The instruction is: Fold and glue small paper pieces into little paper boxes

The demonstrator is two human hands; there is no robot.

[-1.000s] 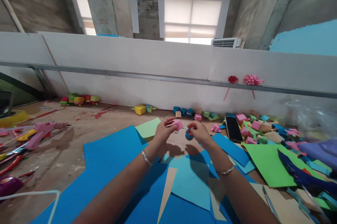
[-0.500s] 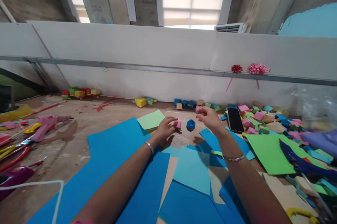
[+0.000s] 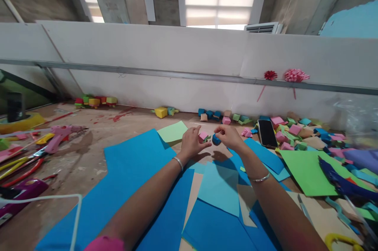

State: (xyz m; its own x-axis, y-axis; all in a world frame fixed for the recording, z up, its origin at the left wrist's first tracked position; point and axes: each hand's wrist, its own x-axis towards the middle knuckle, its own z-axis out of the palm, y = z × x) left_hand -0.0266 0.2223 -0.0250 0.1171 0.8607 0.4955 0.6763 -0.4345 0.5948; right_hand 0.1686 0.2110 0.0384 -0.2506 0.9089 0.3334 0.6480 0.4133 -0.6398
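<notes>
My left hand (image 3: pixel 191 143) hovers over the work surface with its thumb and fingers apart. Just beyond its fingers is a small pink paper piece (image 3: pixel 203 135) with a bit of green beside it; whether the hand touches it is unclear. My right hand (image 3: pixel 229 137) pinches a small dark blue folded paper box (image 3: pixel 216 139), partly covered by the fingers. Behind the right hand a pink paper cube (image 3: pixel 226 120) sits in a row with small blue cubes (image 3: pixel 209 114) along the wall. Under my forearms lie blue paper sheets (image 3: pixel 138 152) and a light blue sheet (image 3: pixel 220 188).
A phone (image 3: pixel 267 133) lies beside a heap of coloured paper pieces (image 3: pixel 307 135) on the right. Green sheets (image 3: pixel 307 172) and yellow-handled scissors (image 3: pixel 342 241) are nearer. Leftward lie a pink glue gun (image 3: pixel 60 137) and pliers (image 3: pixel 22 164). A white wall (image 3: pixel 147 89) bounds the back.
My right hand has come away from the pink cube by the wall and down onto the blue box, now pinched. My left hand has shifted slightly right, its thumb more extended.
</notes>
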